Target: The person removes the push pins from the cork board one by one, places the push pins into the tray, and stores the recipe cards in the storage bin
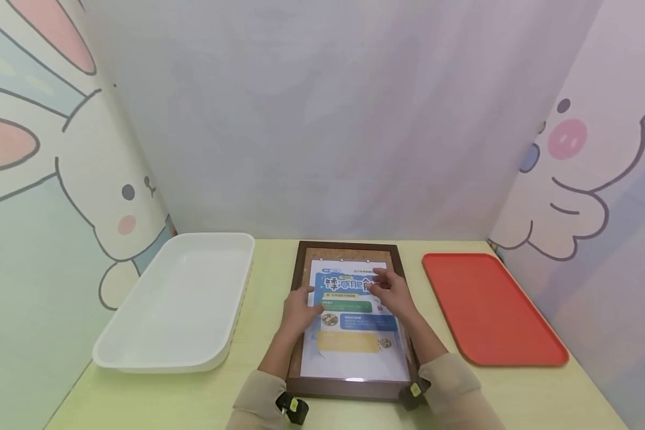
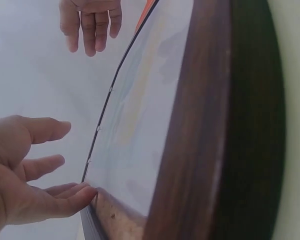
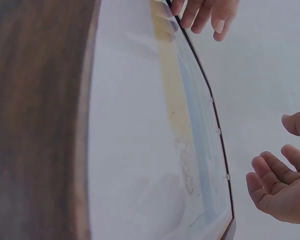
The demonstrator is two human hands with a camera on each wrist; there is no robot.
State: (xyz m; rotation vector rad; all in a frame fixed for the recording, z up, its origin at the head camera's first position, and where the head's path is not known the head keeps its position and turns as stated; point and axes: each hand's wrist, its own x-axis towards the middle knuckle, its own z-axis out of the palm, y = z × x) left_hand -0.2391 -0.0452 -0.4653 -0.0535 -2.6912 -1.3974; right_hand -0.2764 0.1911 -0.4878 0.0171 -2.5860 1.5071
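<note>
A printed poster sheet (image 1: 355,364) with blue, green and yellow blocks lies on a cork board (image 1: 295,358) in a dark brown wooden frame (image 1: 349,388). Small clear pins (image 3: 219,131) stand along the sheet's top edge. My left hand (image 1: 299,310) is at the sheet's left edge, its fingers extended; in the left wrist view its lower fingertips (image 2: 91,192) appear to touch the sheet's side. Over the upper right part of the sheet is my right hand (image 1: 392,291), fingers loosely bent and apart. Nothing shows between its fingers (image 3: 270,172) in the right wrist view.
To the left stands a deep white tray (image 1: 174,359). A flat red tray (image 1: 494,307) lies on the right of the pale yellow-green table (image 1: 269,280). A plain curtain (image 1: 322,119) hangs behind, with cartoon-printed panels at both sides.
</note>
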